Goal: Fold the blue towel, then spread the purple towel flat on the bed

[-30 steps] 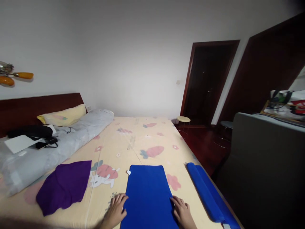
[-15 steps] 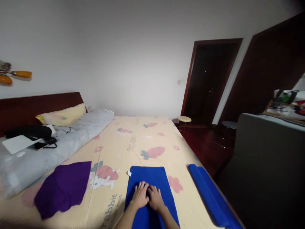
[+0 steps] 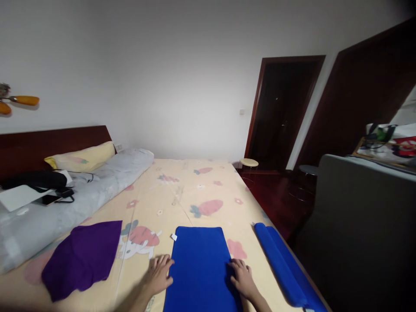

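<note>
Head — blue cloth point(image 3: 200, 268), hands point(image 3: 159, 275) point(image 3: 243, 278) at both edges

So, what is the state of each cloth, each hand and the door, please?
middle blue cloth: spread flat
side blue cloth: rolled or folded, unclear which
purple cloth: loosely spread, uneven outline
left hand: open, at middle blue cloth's left edge
right hand: open, at opposite edge
door: looks shut

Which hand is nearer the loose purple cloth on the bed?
The left hand: it lies right of the purple cloth, by the left edge of a flat blue rectangular cloth; the right hand is farther off, at that cloth's right edge.
</note>
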{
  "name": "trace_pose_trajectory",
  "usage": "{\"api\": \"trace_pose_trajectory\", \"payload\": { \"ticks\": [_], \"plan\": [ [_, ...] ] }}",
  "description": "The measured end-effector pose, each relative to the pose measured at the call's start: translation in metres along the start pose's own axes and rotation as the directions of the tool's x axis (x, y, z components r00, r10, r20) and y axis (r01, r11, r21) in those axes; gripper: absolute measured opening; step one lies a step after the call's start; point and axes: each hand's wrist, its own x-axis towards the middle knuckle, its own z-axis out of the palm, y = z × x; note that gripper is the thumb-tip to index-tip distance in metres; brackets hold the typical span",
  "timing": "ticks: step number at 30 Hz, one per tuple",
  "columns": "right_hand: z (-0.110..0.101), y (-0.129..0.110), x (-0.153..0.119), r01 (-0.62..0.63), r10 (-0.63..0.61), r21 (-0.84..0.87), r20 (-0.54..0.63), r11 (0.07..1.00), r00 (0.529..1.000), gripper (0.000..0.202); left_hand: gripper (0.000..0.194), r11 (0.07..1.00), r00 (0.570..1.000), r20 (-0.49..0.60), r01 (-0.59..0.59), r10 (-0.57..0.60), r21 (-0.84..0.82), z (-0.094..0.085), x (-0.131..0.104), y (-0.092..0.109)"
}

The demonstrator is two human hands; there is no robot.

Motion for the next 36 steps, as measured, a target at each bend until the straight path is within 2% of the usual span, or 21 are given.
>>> {"api": "trace_pose_trajectory", "payload": {
  "ticks": [4, 8, 11, 14, 21, 24, 26, 29, 33, 36],
  "plan": [
    [0.002, -0.048, 0.034, 0.054, -0.054, 0.003, -0.017, 0.999, 0.998, 0.061, 0.066, 0.998, 0.999, 0.000, 0.035, -0.035, -0.048, -0.001, 0.035, 0.038],
    [0.022, -0.097, 0.065, 0.137, -0.138, 0.026, 0.027, 0.990, 0.990, 0.067, 0.073, 0.996, 1.000, 0.008, -0.028, 0.028, -0.088, 0.013, 0.079, 0.082],
    [0.033, -0.115, 0.074, 0.151, -0.153, 0.039, 0.070, 0.988, 0.986, 0.066, 0.073, 0.995, 0.998, 0.040, -0.046, 0.050, -0.084, 0.025, 0.095, 0.095],
    [0.030, -0.099, 0.068, 0.154, -0.158, 0.047, 0.084, 0.987, 0.984, 0.068, 0.068, 0.997, 0.998, 0.058, -0.024, 0.028, -0.075, 0.031, 0.087, 0.082],
    [0.000, 0.008, 0.028, 0.047, -0.049, 0.040, 0.064, 0.998, 0.997, 0.059, 0.052, 1.000, 0.996, -0.082, 0.021, -0.019, 0.023, 0.032, 0.034, 0.012],
    [-0.004, 0.022, 0.023, 0.040, -0.041, 0.006, 0.033, 0.999, 0.999, 0.055, 0.054, 0.998, 0.995, -0.083, 0.057, -0.055, 0.022, 0.030, 0.026, 0.004],
    [-0.004, 0.010, 0.028, 0.036, -0.036, -0.013, -0.025, 0.999, 0.999, 0.051, 0.062, 0.997, 0.994, -0.081, 0.081, -0.079, 0.019, 0.027, 0.030, 0.010],
    [0.000, -0.030, 0.046, 0.089, -0.088, 0.014, -0.060, 0.996, 0.994, 0.049, 0.073, 0.998, 0.995, -0.077, 0.058, -0.059, -0.020, 0.021, 0.051, 0.034],
    [0.014, -0.089, 0.078, 0.211, -0.210, 0.074, -0.015, 0.975, 0.978, 0.059, 0.074, 0.994, 0.997, -0.021, -0.075, 0.073, -0.082, 0.017, 0.093, 0.071],
    [0.022, -0.106, 0.096, 0.236, -0.238, 0.100, 0.014, 0.967, 0.971, 0.059, 0.071, 0.983, 0.987, 0.018, -0.158, 0.161, -0.091, 0.017, 0.116, 0.080]
  ]
}}
